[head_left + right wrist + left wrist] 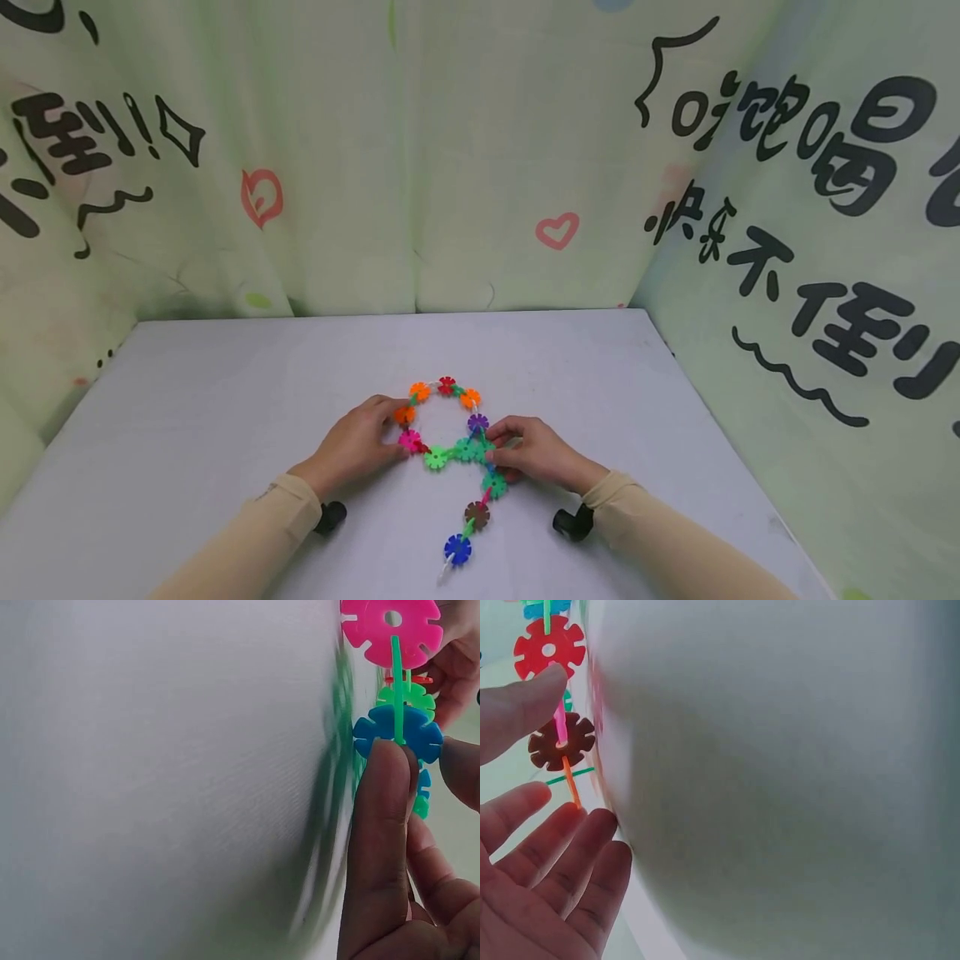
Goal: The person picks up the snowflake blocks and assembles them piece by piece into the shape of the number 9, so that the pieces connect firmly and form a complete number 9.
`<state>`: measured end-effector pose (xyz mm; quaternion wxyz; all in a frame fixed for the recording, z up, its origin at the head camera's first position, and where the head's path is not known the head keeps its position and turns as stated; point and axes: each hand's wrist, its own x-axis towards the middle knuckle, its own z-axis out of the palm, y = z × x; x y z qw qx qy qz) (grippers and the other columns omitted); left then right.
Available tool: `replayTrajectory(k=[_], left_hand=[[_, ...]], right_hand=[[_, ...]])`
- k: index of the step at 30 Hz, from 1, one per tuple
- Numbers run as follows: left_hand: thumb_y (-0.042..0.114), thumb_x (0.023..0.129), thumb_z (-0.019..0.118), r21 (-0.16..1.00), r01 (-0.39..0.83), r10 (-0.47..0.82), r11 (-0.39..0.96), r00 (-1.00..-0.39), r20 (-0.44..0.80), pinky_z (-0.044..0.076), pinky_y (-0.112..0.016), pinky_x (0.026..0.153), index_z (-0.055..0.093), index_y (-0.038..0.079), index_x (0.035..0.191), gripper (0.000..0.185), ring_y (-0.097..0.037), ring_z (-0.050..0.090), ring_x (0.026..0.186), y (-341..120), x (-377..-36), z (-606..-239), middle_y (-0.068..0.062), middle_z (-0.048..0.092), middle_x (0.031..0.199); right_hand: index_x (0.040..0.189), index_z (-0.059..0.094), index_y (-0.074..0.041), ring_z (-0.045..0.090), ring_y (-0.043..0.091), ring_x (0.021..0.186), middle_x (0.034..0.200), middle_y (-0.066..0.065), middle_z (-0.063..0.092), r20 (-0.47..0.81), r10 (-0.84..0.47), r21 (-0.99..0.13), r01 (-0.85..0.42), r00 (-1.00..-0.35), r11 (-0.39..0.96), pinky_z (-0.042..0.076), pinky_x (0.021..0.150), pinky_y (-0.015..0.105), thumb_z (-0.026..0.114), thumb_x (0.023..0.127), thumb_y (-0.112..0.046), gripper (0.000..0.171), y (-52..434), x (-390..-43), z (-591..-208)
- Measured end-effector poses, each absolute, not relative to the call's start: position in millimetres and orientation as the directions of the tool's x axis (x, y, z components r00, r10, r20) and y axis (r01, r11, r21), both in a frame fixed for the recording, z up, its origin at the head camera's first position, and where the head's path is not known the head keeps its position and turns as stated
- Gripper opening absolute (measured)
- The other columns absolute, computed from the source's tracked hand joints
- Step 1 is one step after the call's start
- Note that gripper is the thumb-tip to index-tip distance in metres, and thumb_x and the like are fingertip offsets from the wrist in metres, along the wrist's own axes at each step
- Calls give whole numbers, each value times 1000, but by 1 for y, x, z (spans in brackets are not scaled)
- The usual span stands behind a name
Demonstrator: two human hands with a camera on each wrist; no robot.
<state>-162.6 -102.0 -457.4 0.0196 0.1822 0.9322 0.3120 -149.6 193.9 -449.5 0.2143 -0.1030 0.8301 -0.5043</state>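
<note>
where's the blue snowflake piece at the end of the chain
In the head view the blue snowflake piece lies on the grey table at the near end of the chain's tail, just below the brown piece, between the two wrists and touched by neither hand.

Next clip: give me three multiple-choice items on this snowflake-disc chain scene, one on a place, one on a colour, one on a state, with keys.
1. Where does the disc chain lie?
A. On the grey table
B. Held up in the air
C. Inside a box

2. What colour is the disc at the tail's near end?
A. Yellow
B. Blue
C. White

3. What is the right hand doing?
A. Resting far from the chain
B. Lying flat, palm up
C. Its grip pinches discs of the chain

Key: 1 A, the head view shows it flat on the table; 2 B, the end disc is blue; 3 C, fingertips close on the discs.
</note>
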Motion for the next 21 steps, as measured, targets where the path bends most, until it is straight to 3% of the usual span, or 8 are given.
replayTrajectory(k=[21], left_hand=[[19, 76, 87, 591, 307, 349, 746, -936, 46, 49, -42, 95, 62, 11, 134, 63, -22, 59, 107, -105, -162, -457, -3, 61, 123]], right_hand=[[116, 64, -1, 64, 21, 67, 99, 9, 60, -268, -409, -886, 56, -872, 460, 58, 65, 39, 75, 91, -15, 31, 193, -147, -449]])
